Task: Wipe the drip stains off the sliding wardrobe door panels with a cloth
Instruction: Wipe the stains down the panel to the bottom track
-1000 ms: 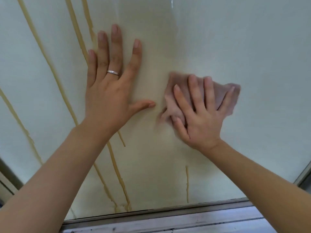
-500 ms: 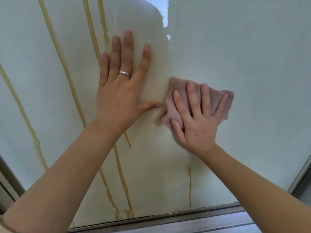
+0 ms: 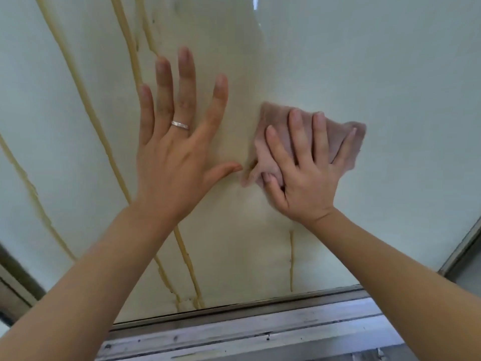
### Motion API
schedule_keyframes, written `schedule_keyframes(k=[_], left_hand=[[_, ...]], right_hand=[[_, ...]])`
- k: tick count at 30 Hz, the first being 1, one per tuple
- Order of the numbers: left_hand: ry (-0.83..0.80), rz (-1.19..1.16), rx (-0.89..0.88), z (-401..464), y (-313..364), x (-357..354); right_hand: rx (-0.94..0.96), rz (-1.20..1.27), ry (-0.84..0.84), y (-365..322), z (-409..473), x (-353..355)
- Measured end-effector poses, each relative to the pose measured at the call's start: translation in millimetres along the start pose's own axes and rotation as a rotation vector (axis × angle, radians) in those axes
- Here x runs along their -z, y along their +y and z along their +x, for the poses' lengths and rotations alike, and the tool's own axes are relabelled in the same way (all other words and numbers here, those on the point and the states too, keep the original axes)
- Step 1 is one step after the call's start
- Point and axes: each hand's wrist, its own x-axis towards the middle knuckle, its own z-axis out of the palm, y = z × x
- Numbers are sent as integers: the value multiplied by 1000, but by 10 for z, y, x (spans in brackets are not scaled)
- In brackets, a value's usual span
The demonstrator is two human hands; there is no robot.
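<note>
I am pressing my right hand [image 3: 302, 178] flat against a pinkish cloth [image 3: 335, 136], right of the frame's centre, with my fingers [image 3: 295, 134] spread and nearly straight across it, so this grip is wide open and is pinning the cloth to the wardrobe door panel [image 3: 377, 74] rather than curling round it; my thumb is lying along the cloth's lower left edge, where the fabric is bunching a little. The cloth is lying spread on the pale, glossy panel, its corners sticking out past my fingertips toward the upper left and the right. My left hand [image 3: 174, 157] is resting flat on the same panel at centre left, fingers splayed and straight, holding nothing, a silver ring [image 3: 180, 125] sitting on one finger; the tip of its thumb is reaching to just beside the cloth's left edge. Yellowish drip stains [image 3: 86, 105] are running in long streaks down the left half of the panel, several of them passing behind my left hand and forearm and pooling near the bottom edge, and one short thin streak [image 3: 291, 259] is showing below my right wrist. A grey sliding track [image 3: 260, 332] is stretching along the bottom of the frame under the door, and a metal frame edge [image 3: 460, 248] is slanting up at the lower right.
</note>
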Motion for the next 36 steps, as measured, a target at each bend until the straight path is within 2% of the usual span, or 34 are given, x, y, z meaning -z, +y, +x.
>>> schedule_keyframes(k=[4,7,9,11,15,17,22,24,29,36], left_hand=[[-115,-14,-35,-701,198,-287],[-195,13,-29,-1122,280,-497],[-201,41,-29,-1254,280,-566],[-211,52,-35,-1279,281,-593],[-176,78,1,-1278,273,-591],[-177,83,1,-1278,277,-595],[-170,88,2,-1267,298,-557],[-167,90,-3,-1267,305,-563],[-175,89,-11,-1263,284,-585],[-182,106,-14,-1262,275,-575]], right_hand=[[48,28,-156,-190,-1123,-34],[-12,132,-329,-435,-1945,91],[-61,157,-396,-511,-2138,178],[-95,168,-386,-533,-2070,214],[-226,118,-202,-557,-1424,39],[-230,90,-165,-576,-1389,-55],[-152,141,-377,-614,-2398,187],[-177,142,-373,-597,-2368,217],[-369,99,-188,-605,-1606,-42],[-204,146,-390,-606,-2546,154]])
